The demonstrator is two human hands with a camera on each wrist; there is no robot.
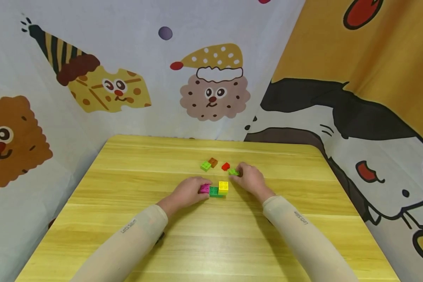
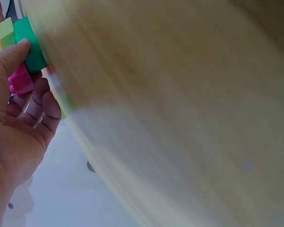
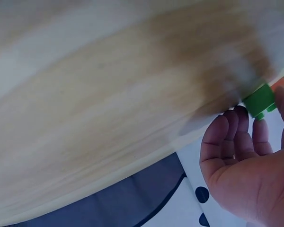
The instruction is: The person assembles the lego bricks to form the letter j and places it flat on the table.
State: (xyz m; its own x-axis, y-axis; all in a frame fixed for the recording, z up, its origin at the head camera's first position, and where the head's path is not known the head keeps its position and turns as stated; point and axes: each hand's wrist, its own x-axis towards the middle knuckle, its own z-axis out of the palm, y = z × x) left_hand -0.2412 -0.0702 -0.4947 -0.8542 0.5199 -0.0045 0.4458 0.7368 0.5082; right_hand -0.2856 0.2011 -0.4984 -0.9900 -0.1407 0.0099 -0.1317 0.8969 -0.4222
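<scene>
My left hand (image 1: 189, 191) holds a small toy brick build by its left end, finger and thumb on the magenta brick (image 1: 205, 188). That brick joins a dark green brick (image 1: 214, 191), and a yellow brick (image 1: 223, 187) rises at the build's right end. In the left wrist view the thumb lies against the green brick (image 2: 29, 46), above the magenta brick (image 2: 21, 79). Farther back, my right hand (image 1: 250, 178) pinches a light green brick (image 1: 234, 172) at its right side. The right wrist view shows this green brick (image 3: 259, 100) by the thumb and fingertips.
Just behind the build lie a red brick (image 1: 226, 167), an orange-brown brick (image 1: 213, 162) and another light green brick (image 1: 205, 166). The wooden table (image 1: 211, 243) ends at a cartoon-printed cloth (image 1: 134, 125) at the back and sides.
</scene>
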